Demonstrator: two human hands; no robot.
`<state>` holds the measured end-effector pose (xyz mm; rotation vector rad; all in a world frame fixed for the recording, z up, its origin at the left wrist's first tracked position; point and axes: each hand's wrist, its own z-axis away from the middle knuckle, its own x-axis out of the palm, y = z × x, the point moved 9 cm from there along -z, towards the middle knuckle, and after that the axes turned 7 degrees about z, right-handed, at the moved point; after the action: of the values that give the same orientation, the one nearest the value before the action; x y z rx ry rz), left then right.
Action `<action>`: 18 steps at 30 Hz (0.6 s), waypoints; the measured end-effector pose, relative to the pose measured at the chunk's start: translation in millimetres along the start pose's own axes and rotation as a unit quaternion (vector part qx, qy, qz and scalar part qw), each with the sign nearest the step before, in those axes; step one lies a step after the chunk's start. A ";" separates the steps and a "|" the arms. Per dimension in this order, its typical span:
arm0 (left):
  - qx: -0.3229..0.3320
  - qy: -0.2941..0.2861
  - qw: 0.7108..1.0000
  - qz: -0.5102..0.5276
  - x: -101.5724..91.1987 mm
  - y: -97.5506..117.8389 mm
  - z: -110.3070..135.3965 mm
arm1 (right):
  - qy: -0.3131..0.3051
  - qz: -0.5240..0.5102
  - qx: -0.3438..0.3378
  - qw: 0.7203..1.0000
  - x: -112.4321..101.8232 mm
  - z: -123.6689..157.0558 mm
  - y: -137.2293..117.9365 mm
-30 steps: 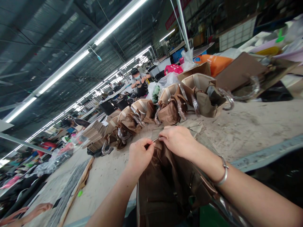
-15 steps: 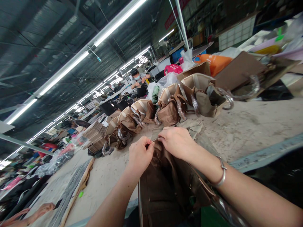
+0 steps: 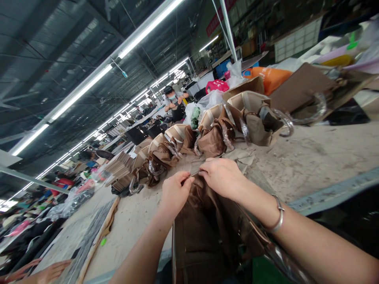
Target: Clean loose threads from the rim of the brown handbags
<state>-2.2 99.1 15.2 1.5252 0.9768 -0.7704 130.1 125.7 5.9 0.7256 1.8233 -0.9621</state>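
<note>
A brown handbag (image 3: 207, 244) stands at the near edge of the table, its upper edge spread between my hands. My left hand (image 3: 176, 193) pinches that edge between thumb and fingers. Just to the right, my right hand (image 3: 222, 177) grips the same edge with bent fingers; a bracelet (image 3: 278, 215) is on that wrist. A plastic-wrapped handle (image 3: 284, 260) hangs at the bag's lower right. What lies under my fingertips is too small to make out.
Several brown bags (image 3: 213, 138) with wrapped handles line the table (image 3: 314, 157) beyond my hands. A stack of brown panels (image 3: 121, 169) stands at their left. Another person's hands (image 3: 53, 272) are at lower left. A co-worker (image 3: 174, 102) is further back. An orange bag (image 3: 269, 79) lies at right.
My left thumb and fingers have shifted slightly along the bag's edge, and my right hand stays almost in place. The other person's hand at lower left has moved a little.
</note>
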 end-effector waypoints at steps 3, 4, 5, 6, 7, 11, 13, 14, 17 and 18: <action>0.016 -0.027 0.998 -0.059 3.7 3.2 -0.9 | 0.001 0.000 -0.002 1.000 -0.7 0.1 -0.2; 0.018 -0.028 0.997 -0.068 3.7 4.4 -1.0 | 0.006 0.000 -0.003 1.000 -1.4 0.3 -0.2; 0.017 -0.027 0.997 -0.074 3.1 5.2 -1.2 | 0.011 0.000 -0.003 1.000 -2.0 0.5 0.0; 0.016 -0.026 0.996 -0.078 2.6 5.9 -1.3 | 0.015 0.000 -0.002 1.000 -2.4 0.7 0.4; 0.014 -0.024 0.996 -0.080 2.3 6.1 -1.2 | 0.018 0.001 0.000 1.000 -2.7 0.9 0.9; 0.019 -0.025 0.999 -0.022 3.7 2.8 0.7 | 0.027 0.003 0.002 1.000 -4.6 1.3 1.2; 0.010 -0.030 0.998 0.054 4.9 -3.7 2.6 | 0.031 0.004 0.001 1.000 -5.4 1.3 0.6; 0.001 -0.033 0.996 0.088 5.2 -7.5 3.6 | 0.031 0.004 -0.001 0.999 -5.4 1.2 0.3; -0.024 -0.029 0.992 0.124 2.9 -15.4 6.6 | 0.031 0.004 -0.003 1.000 -3.6 0.8 0.5; -0.026 -0.027 0.993 0.116 1.5 -15.7 7.5 | 0.031 0.002 -0.004 1.000 -2.8 0.7 0.9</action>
<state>-15.3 92.7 5.6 1.5317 0.7579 -0.6131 132.2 125.4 8.0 0.7621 1.8777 -0.9387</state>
